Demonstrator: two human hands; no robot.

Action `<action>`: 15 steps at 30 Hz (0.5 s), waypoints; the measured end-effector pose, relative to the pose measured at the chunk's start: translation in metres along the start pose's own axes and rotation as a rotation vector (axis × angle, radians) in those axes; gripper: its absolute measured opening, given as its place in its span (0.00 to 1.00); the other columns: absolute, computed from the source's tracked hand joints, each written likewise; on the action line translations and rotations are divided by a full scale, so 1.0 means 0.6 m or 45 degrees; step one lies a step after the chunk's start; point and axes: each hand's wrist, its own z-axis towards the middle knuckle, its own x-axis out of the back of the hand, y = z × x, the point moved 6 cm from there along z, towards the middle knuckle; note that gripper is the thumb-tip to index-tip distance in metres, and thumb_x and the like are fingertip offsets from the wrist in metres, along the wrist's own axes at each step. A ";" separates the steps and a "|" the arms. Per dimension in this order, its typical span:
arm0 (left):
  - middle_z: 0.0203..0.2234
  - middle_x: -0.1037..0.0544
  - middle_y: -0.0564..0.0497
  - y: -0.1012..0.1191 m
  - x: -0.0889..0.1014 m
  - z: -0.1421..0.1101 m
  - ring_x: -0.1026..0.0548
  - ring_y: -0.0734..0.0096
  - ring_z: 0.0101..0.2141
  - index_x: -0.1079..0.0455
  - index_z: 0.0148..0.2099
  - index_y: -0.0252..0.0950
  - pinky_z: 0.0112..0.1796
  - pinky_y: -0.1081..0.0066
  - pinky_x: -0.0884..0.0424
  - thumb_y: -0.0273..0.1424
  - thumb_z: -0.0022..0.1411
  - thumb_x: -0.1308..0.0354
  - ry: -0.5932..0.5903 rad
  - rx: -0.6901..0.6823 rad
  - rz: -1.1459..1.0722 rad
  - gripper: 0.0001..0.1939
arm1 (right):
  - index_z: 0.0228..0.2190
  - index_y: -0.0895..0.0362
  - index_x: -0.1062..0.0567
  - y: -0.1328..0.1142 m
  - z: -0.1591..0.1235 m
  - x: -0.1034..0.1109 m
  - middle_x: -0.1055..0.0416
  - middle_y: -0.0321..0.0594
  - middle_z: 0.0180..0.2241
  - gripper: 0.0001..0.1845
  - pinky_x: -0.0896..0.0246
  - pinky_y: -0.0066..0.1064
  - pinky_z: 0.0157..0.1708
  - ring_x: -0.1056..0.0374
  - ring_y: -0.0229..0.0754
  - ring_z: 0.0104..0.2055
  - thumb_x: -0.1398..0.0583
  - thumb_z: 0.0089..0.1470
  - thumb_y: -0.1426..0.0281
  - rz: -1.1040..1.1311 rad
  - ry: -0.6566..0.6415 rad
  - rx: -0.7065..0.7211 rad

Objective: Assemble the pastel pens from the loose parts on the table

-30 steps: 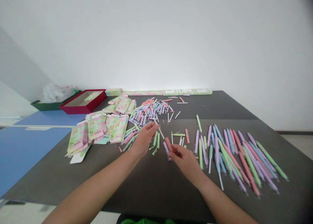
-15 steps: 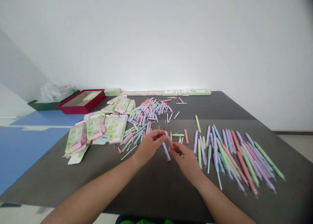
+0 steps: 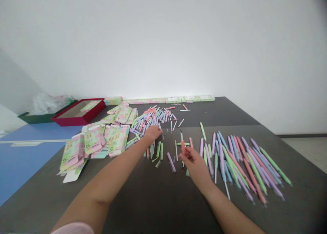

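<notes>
Clock directions are read from the right hand, 12 toward the wall.

Right hand (image 3: pixel 194 164): thumb and fingers pinched on a salmon pen part (image 3: pixel 183 146), held up just above the dark table (image 3: pixel 153 200); a thin dark-tipped refill (image 3: pixel 181 135) stands upright out of its top.

Left hand (image 3: pixel 153 133): at 10 o'clock, arm outstretched, beside the near edge of the heap of loose pen parts (image 3: pixel 153 115); whether its fingers are closed on anything cannot be told.

Purple barrel (image 3: pixel 171 162), one, clear at its near end: 9 o'clock, lying flat.

Green parts (image 3: pixel 161 151), several: between 9 and 10.

White stick (image 3: pixel 176 150), one: toward 10.

Salmon piece (image 3: pixel 191 142), one: 12 o'clock, just beyond the hand.

Long pens (image 3: pixel 254 180), many, in salmon, purple, blue and green, side by side: 3 o'clock.

Printed packets (image 3: pixel 119 140), overlapping: between 9 and 10, beyond the left forearm.

Red tray (image 3: pixel 92 115), one packet inside: 10 o'clock, far.

Green-and-white boxes (image 3: pixel 176 99), in a row: between 11 and 12, along the wall.
</notes>
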 end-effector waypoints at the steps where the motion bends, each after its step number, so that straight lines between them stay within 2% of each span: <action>1: 0.30 0.22 0.46 0.003 -0.008 0.006 0.26 0.63 0.38 0.25 0.30 0.34 0.40 0.70 0.34 0.33 0.53 0.44 -0.032 0.004 0.012 0.09 | 0.35 0.57 0.28 0.000 0.001 0.000 0.27 0.39 0.29 0.12 0.38 0.34 0.35 0.32 0.43 0.32 0.44 0.50 0.64 0.001 -0.003 -0.007; 6: 0.42 0.28 0.46 0.014 -0.030 0.020 0.28 0.66 0.41 0.33 0.46 0.33 0.41 0.60 0.31 0.35 0.61 0.47 -0.129 0.029 -0.040 0.14 | 0.38 0.57 0.28 -0.001 0.001 -0.001 0.27 0.40 0.32 0.14 0.39 0.33 0.36 0.31 0.43 0.34 0.44 0.50 0.64 -0.003 -0.025 -0.015; 8: 0.40 0.27 0.45 0.021 -0.026 0.019 0.28 0.66 0.40 0.32 0.44 0.32 0.41 0.62 0.31 0.34 0.60 0.46 -0.119 0.018 -0.117 0.13 | 0.38 0.57 0.28 0.000 0.001 -0.001 0.27 0.40 0.32 0.14 0.39 0.33 0.36 0.31 0.43 0.34 0.44 0.50 0.63 -0.013 -0.030 -0.018; 10: 0.32 0.25 0.46 0.030 -0.014 0.011 0.28 0.65 0.38 0.28 0.36 0.31 0.41 0.66 0.33 0.31 0.56 0.43 -0.085 -0.019 -0.233 0.08 | 0.38 0.57 0.28 0.001 0.002 -0.001 0.27 0.40 0.32 0.14 0.39 0.33 0.37 0.32 0.43 0.34 0.44 0.50 0.63 -0.026 -0.028 -0.017; 12: 0.28 0.24 0.47 0.044 0.005 -0.006 0.27 0.66 0.35 0.27 0.33 0.32 0.38 0.70 0.33 0.33 0.55 0.45 -0.031 -0.076 -0.390 0.09 | 0.37 0.57 0.28 0.000 0.001 -0.001 0.27 0.39 0.31 0.14 0.40 0.33 0.36 0.32 0.43 0.33 0.44 0.50 0.63 -0.045 -0.034 -0.012; 15: 0.32 0.24 0.48 0.064 0.037 -0.047 0.27 0.73 0.32 0.30 0.42 0.32 0.34 0.74 0.32 0.40 0.61 0.56 0.066 -0.150 -0.657 0.20 | 0.34 0.57 0.28 -0.006 -0.002 -0.004 0.28 0.38 0.28 0.11 0.41 0.31 0.33 0.33 0.42 0.31 0.45 0.50 0.64 -0.091 -0.063 -0.002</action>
